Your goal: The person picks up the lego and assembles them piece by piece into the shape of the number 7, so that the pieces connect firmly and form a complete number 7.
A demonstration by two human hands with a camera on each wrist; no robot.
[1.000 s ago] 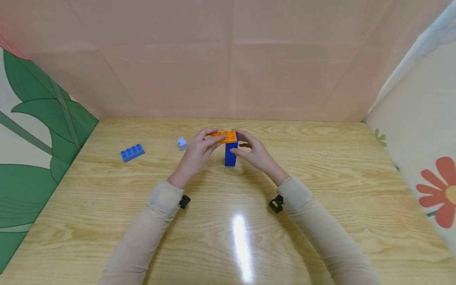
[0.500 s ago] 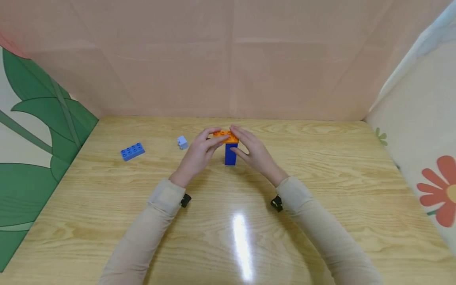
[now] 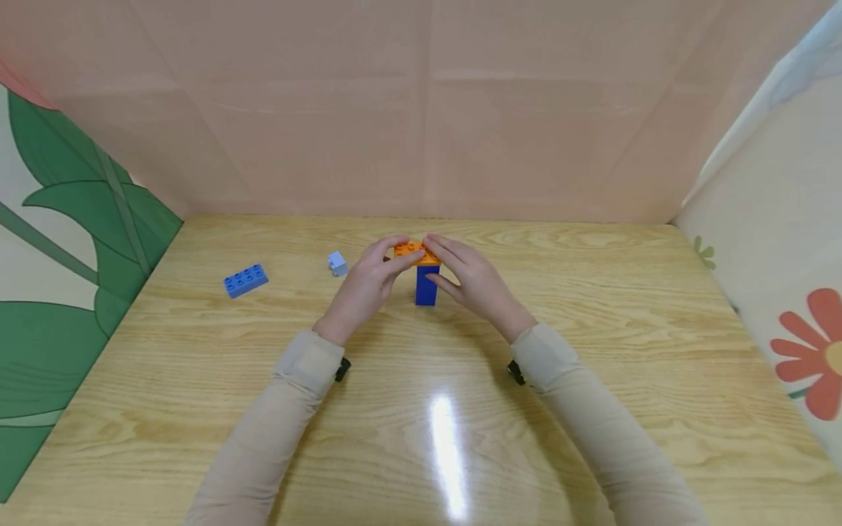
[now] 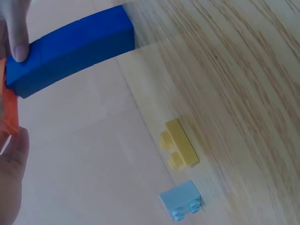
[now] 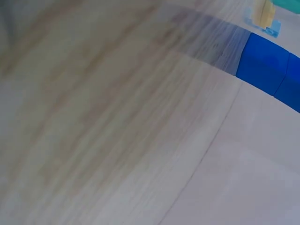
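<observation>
A narrow tower of dark blue toy bricks (image 3: 426,287) stands upright on the table. Across its top lies a flat orange studded brick (image 3: 407,249), overhanging to the left. My left hand (image 3: 364,283) grips the orange brick's left part between thumb and fingers. On the other side, my right hand (image 3: 479,282) lays its fingers over the brick's right end, while its thumb touches the topmost blue brick. The left wrist view shows that thumb against the blue tower (image 4: 75,49), with the orange brick (image 4: 10,110) at the frame's edge. The right hand's fingers are out of the right wrist view.
A light blue brick (image 3: 338,264) lies left of my left hand, and a blue studded brick (image 3: 246,281) farther left. In the left wrist view a yellow brick (image 4: 183,144) lies near the light blue one. A teal object (image 5: 289,4) cuts into the right wrist view's corner.
My right hand's fingers have moved from behind the blue tower up onto the orange brick. The orange brick has shifted slightly right, and my left hand still holds it.
</observation>
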